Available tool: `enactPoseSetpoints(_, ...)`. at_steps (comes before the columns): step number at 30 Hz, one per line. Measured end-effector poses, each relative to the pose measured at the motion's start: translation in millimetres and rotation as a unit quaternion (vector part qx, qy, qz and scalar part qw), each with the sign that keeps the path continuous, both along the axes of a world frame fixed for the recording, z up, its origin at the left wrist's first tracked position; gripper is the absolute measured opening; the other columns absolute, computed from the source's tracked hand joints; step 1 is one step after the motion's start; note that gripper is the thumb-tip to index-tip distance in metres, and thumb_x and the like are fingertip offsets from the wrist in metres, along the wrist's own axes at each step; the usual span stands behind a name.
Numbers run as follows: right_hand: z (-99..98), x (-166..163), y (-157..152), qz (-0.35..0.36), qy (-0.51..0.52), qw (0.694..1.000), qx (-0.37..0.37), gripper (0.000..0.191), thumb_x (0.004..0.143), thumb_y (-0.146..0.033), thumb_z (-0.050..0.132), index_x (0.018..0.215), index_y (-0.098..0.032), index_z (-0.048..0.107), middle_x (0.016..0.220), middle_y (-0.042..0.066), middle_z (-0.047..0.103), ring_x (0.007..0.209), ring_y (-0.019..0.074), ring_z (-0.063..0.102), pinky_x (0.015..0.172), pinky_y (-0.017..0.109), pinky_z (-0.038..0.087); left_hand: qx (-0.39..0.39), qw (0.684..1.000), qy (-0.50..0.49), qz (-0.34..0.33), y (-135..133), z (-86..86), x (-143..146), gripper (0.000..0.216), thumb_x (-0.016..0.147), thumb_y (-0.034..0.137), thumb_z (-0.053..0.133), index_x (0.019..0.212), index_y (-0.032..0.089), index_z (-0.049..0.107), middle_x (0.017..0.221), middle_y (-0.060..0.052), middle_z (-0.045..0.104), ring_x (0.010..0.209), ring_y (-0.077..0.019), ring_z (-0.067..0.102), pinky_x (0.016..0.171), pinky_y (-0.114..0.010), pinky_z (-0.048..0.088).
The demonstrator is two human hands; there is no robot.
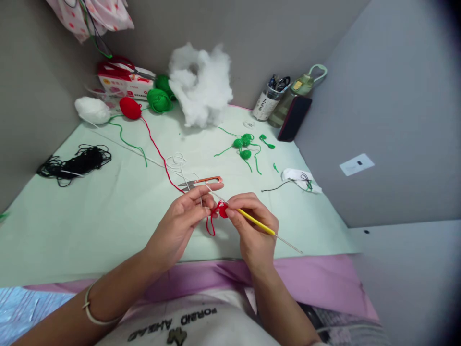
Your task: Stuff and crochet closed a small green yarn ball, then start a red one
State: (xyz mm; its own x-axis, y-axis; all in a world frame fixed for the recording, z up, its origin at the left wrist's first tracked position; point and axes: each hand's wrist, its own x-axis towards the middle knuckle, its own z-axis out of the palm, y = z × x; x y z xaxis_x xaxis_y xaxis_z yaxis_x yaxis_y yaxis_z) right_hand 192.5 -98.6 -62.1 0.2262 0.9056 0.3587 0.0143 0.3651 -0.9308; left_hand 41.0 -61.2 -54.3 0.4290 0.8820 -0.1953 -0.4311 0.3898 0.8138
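Note:
Between my two hands is a small red crochet piece (pixel 223 210) with a bit of white on its top edge. My left hand (pixel 190 209) pinches its left side, index finger stretched out with white yarn running over it. A red yarn loop (pixel 211 230) dangles below. In my right hand (pixel 255 226) is a crochet hook (pixel 257 222) with a yellow grip, its tip pointing up and left near my left fingers. Just behind my left hand lie orange-handled thread snips (pixel 201 181). Red yarn (pixel 158 149) runs back from there to a red ball (pixel 130 108).
Around the table lie a black yarn skein (pixel 79 163), a white yarn ball (pixel 92 110), green yarn balls (pixel 159 101), white stuffing (pixel 201 86) and small green crocheted pieces (pixel 245 142). A pen cup (pixel 265 103), a bottle (pixel 284 103) and a phone (pixel 294 118) stand back right.

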Motion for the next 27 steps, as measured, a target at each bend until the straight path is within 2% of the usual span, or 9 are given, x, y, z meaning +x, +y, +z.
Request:
enactPoseSetpoints(4,1.8,0,-1,0.008,-0.005,1.000,-0.003,0.020,0.088,-0.008,0.073,0.092,-0.027,0.077,0.089,0.000,0.069,0.082,0.0138,0.066,0.072,0.028,0.055,0.013,1.000,0.004,-0.009,2,4.9,0,0.039,0.088,0.029,0.073,0.127,0.023,0.073,0.091,-0.001,0.060,0.090,-0.0146,0.055,0.088,-0.028,0.043)
enactPoseSetpoints(10,-1.2,0,2,-0.022,0.004,1.000,0.006,0.015,0.087,-0.012,0.075,0.089,-0.026,0.076,0.085,0.000,0.069,0.080,0.0144,0.066,0.070,0.029,0.056,-0.011,1.000,0.026,0.003,2,2.7,1,0.040,0.086,0.028,0.079,0.125,0.022,0.072,0.077,0.003,0.061,0.073,-0.0116,0.055,0.078,-0.027,0.044)
enactPoseSetpoints(17,-1.8,-3,4,-0.019,0.007,1.000,0.000,0.013,0.087,-0.013,0.075,0.088,-0.026,0.075,0.085,0.001,0.069,0.079,0.0150,0.066,0.070,0.030,0.056,-0.004,0.999,-0.008,0.042,0,6.5,2,0.033,0.081,0.018,0.080,0.113,0.022,0.077,0.078,0.002,0.059,0.083,-0.0138,0.059,0.081,-0.027,0.046)
enactPoseSetpoints(20,-1.2,-5,4,-0.013,0.013,1.000,-0.002,0.014,0.087,-0.012,0.075,0.089,-0.026,0.076,0.086,0.000,0.069,0.079,0.0144,0.066,0.071,0.030,0.056,-0.015,0.998,-0.024,0.049,0,7.0,2,0.038,0.080,0.014,0.078,0.117,0.022,0.076,0.080,0.002,0.058,0.082,-0.0129,0.058,0.081,-0.025,0.047)
enactPoseSetpoints(24,-0.5,-9,4,-0.018,-0.005,1.000,0.001,0.015,0.088,-0.012,0.074,0.091,-0.026,0.076,0.086,0.001,0.069,0.080,0.0148,0.066,0.072,0.030,0.056,-0.013,0.999,-0.029,0.016,0,4.6,0,0.036,0.091,0.023,0.070,0.127,0.020,0.071,0.095,-0.003,0.064,0.091,-0.0144,0.059,0.087,-0.026,0.047)
enactPoseSetpoints(27,0.0,-12,5,-0.022,-0.018,1.000,0.008,0.016,0.089,-0.011,0.073,0.091,-0.026,0.076,0.088,0.001,0.069,0.082,0.0146,0.066,0.072,0.029,0.056,0.017,1.000,-0.001,0.008,-1,2.1,-1,0.042,0.089,0.027,0.075,0.129,0.022,0.070,0.097,-0.002,0.065,0.095,-0.0154,0.059,0.091,-0.027,0.047)
